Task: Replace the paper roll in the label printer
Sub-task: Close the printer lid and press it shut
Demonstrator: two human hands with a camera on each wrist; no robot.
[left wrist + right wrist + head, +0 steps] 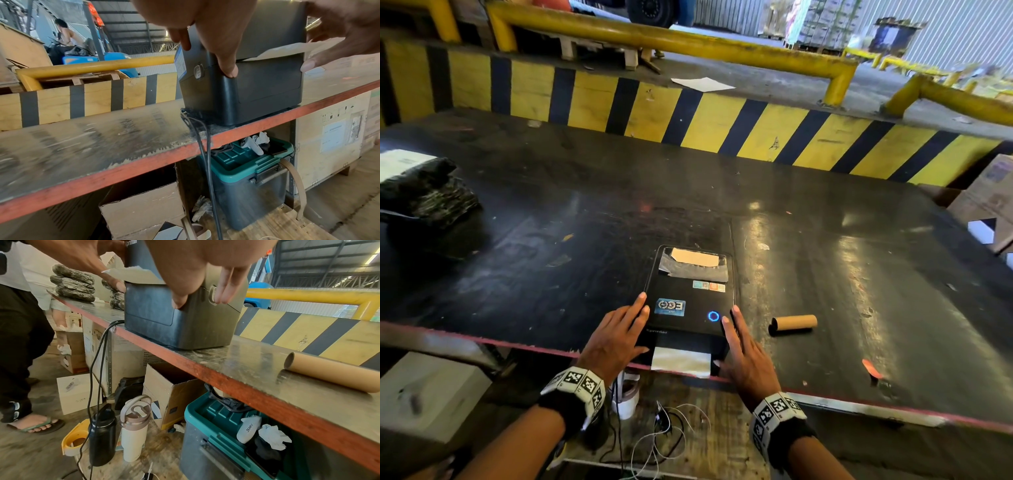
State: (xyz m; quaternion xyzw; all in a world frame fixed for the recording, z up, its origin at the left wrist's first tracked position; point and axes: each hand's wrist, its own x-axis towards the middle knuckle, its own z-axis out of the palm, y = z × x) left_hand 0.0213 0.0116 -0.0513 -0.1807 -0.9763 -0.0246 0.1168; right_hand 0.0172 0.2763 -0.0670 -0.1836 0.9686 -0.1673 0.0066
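Both hands, left hand [616,337] and right hand [748,354], rest flat-fingered on the label printer [690,298] sides, likely pressing latches, grasping nothing.

Black label printer [690,301], lid closed, at table edge; paper [681,362] protruding.

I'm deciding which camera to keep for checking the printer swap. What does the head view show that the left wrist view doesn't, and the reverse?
Only the head view: the printer's top with its lit blue ring, and the empty cardboard core lying on the table to the printer's right.

Only the left wrist view: the side latch button, the cable hanging over the table edge, and the green-lidded bin underneath.

Both: the label printer, paper sticking out of its front slot, and the left hand and right hand flanking it.
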